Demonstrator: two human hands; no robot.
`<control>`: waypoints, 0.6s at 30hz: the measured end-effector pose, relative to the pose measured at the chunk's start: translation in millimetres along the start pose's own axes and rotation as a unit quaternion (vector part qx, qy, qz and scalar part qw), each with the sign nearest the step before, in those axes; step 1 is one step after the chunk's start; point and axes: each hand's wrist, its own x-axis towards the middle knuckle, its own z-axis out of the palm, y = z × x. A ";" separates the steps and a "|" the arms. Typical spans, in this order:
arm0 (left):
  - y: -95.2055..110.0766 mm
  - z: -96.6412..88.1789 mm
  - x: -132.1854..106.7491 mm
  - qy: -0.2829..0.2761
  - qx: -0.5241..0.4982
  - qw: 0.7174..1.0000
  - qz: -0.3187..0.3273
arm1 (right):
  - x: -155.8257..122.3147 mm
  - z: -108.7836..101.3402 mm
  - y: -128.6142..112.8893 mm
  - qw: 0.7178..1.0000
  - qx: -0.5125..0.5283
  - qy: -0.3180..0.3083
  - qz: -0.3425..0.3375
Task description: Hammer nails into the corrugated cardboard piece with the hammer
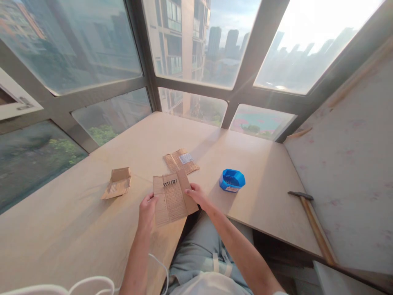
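A folded sheet of brown cardboard [170,205] is held up over the table's front edge. My left hand [147,208] grips its left side, with the fingers mostly behind the sheet. At the right side my right hand [196,194] pinches the folded flap, thumb on top. A row of several small dark screw-like pieces [170,182] sits near the sheet's upper edge, above lines of small holes or marks. Just beyond lies another flat cardboard piece [176,159] with a white label [186,158].
On the left stands a folded cardboard piece [119,184]. A blue plastic container [232,180] is right of my hands; its contents are unclear. A hammer [313,225] leans along the right wall. Windows border the wooden table [76,229]. A white cable [161,264] hangs near my left forearm.
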 end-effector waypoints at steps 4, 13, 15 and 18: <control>-20.4 -29.2 -3.0 0.070 -0.041 0.995 -0.059 | 13.0 35.2 12.7 0.998 -0.047 -0.043 0.013; -42.4 -45.0 -9.4 0.147 0.186 0.971 0.026 | 18.5 36.8 2.6 0.960 -0.271 -0.031 -0.070; -43.5 -43.7 -12.0 0.165 0.277 0.942 0.098 | 18.3 40.5 -7.7 0.942 -0.314 -0.021 -0.120; -45.6 -36.5 -16.0 0.129 0.354 0.903 0.207 | 20.3 58.0 -22.0 0.910 -0.359 -0.065 -0.195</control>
